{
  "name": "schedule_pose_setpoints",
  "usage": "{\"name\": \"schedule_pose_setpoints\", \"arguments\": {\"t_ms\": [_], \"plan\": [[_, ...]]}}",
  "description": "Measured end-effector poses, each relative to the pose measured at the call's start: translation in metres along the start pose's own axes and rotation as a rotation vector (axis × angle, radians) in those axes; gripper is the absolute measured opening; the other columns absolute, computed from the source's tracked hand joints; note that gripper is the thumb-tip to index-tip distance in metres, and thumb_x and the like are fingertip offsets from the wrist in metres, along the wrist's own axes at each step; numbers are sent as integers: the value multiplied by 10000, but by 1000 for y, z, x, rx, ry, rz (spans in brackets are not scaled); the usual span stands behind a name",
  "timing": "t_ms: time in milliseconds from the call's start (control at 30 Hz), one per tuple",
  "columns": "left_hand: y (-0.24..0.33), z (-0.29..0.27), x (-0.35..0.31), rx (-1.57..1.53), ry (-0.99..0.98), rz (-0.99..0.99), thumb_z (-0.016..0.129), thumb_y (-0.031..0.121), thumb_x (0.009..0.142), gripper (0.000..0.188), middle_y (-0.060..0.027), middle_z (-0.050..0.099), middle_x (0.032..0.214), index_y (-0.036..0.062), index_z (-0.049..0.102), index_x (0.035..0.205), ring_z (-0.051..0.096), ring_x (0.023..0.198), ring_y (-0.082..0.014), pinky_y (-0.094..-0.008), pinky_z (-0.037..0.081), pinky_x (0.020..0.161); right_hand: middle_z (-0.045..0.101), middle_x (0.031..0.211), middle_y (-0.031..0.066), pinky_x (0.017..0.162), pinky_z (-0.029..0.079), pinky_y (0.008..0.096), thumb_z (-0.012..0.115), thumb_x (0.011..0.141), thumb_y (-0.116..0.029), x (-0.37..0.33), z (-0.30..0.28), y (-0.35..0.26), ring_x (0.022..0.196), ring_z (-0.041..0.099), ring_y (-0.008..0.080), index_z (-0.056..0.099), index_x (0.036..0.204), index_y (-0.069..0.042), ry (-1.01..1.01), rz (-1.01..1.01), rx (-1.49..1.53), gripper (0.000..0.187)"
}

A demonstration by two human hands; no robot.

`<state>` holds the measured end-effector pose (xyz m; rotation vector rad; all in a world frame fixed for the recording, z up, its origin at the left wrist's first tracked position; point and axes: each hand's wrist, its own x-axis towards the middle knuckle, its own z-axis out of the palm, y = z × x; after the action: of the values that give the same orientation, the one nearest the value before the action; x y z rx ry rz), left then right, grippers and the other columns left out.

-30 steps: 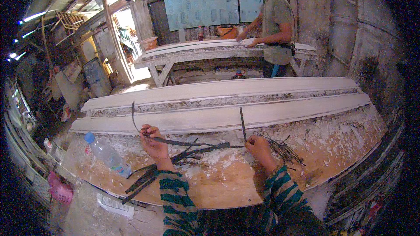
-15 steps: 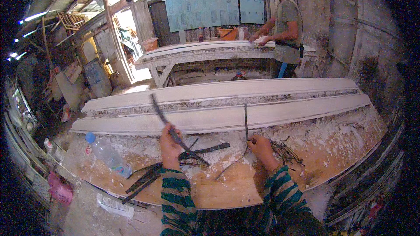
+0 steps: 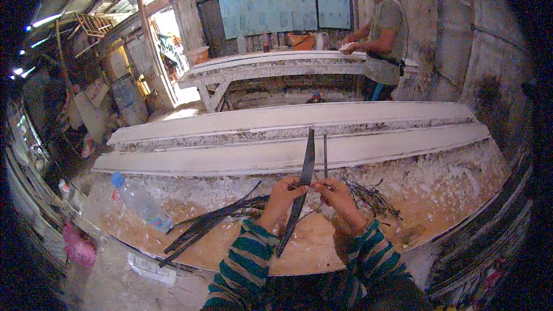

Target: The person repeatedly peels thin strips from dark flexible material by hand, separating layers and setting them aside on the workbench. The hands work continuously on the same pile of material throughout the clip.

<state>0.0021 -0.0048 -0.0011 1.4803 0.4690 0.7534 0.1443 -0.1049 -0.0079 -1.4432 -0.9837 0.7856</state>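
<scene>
1. L hand fingers pinch dark flat strip, held upright over workbench
2. R hand fingers pinch thin rod just beside strip
3. Fingertip contact hard to make out

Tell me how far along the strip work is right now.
Done: nothing in view shows as a finished piece. In hand: the left hand and right hand meet over the bench, holding a flat dark strip upright with a thin rod beside it; which hand has the grip on which is unclear. Left: a pile of dark strips lies on the workbench, plus a tangle of wire.
</scene>
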Motion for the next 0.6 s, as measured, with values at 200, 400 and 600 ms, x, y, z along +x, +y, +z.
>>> {"name": "schedule_pose_setpoints", "arguments": {"t_ms": [200, 400, 600], "plan": [[12, 3, -5, 78, -91, 4, 648, 39, 750, 138, -41, 632, 818, -4, 619, 878, 565, 742, -97, -222, 442, 657, 553, 659, -23, 441, 332, 191, 642, 766, -186, -5, 8, -8, 516, 468, 47, 619, 831, -59, -10, -69, 25, 144], [15, 5, -6, 107, -109, 34, 642, 46, 755, 141, -42, 633, 818, -9, 618, 883, 566, 730, -91, -215, 440, 652, 560, 672, -11, 466, 369, 196, 629, 766, -132, 6, 4, 10, 552, 484, 60, 602, 788, -45, 2, -156, 11, 94], [-2, 5, -3, 159, -73, 77, 642, 76, 758, 136, -17, 608, 755, -4, 618, 866, 535, 650, -80, -222, 420, 555, 546, 672, -2, 512, 398, 206, 610, 767, -87, 5, 3, 16, 579, 482, 66, 573, 746, -35, 71, -254, -79, 67]]}}
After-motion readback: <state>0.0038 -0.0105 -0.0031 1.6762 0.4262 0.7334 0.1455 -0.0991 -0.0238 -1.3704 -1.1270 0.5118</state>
